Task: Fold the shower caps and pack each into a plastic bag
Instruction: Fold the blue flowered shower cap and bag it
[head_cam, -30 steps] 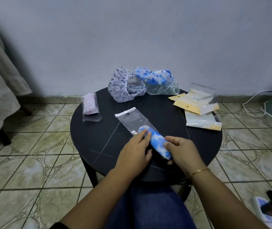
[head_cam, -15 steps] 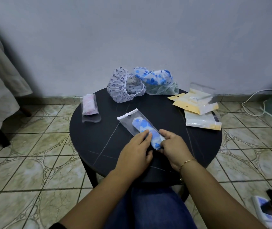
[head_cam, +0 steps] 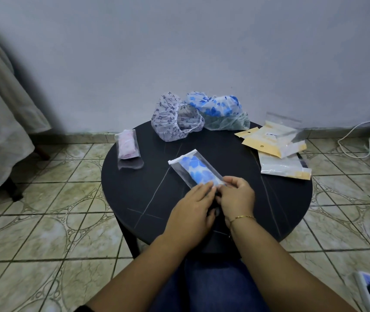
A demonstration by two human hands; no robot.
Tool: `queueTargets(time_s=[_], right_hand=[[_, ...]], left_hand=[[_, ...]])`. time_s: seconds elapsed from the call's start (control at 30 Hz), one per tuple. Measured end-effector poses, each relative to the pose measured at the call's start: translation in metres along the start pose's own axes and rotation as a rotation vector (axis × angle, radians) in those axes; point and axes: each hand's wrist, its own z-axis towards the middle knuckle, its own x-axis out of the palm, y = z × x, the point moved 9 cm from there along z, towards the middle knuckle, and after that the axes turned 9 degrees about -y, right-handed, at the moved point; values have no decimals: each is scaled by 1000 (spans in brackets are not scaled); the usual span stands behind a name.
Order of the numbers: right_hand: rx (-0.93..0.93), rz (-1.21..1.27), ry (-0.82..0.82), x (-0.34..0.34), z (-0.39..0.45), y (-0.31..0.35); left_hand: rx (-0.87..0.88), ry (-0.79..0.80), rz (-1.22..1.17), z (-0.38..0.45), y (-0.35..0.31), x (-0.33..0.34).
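So you've got a round black tabletop (head_cam: 139,199) sitting on a tiled floor (head_cam: 44,221), up against a pale wall. At the far edge, two loose shower caps touch each other — a purple-flowered one (head_cam: 168,122) and a blue-flowered one (head_cam: 215,106). Off to your right there's a messy stack of empty plastic bags (head_cam: 278,152). Far left, a pink cap already bagged (head_cam: 127,146). Dead centre is the clear plastic bag (head_cam: 180,168) with the folded blue shower cap (head_cam: 198,168) inside, lying diagonally. Your left hand (head_cam: 193,208) rests flat-ish, fingers (head_cam: 204,190) straight on the bag's near end, while your right hand (head_cam: 238,199) pinches that same end — fingers curled around it.
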Motion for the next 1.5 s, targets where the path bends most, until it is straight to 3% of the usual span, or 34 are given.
queueTargets(time_s=[0.17, 0.23, 0.33, 0.47, 0.63, 0.8, 0.93, 1.17, 1.37, 1.5], right_hand=[[173, 136, 81, 10, -11, -4], [266, 242, 101, 17, -18, -3], [395, 403, 165, 39, -31, -7], [513, 539, 271, 73, -50, -15], [553, 542, 427, 120, -64, -8], [436, 144, 640, 164, -55, 11], [292, -98, 654, 194, -29, 25], [245, -227, 726, 242, -10, 17], [84, -413, 634, 231, 19, 27], [-119, -609, 743, 234, 18, 34]], left_hand=[[-180, 31, -162, -3, 13, 0], [-286, -48, -294, -3, 21, -11], [-509, -309, -418, -5, 49, -39], [-866, -336, -611, -13, 90, -45], [-839, -354, -465, 12, 120, -73], [-854, -312, -233, 48, 161, -97], [-923, -234, -186, 71, 198, -90], [-960, -6, 190, 88, 241, -74], [-905, 36, 313, 93, 244, -73], [-885, 36, 331, 102, 240, -69]])
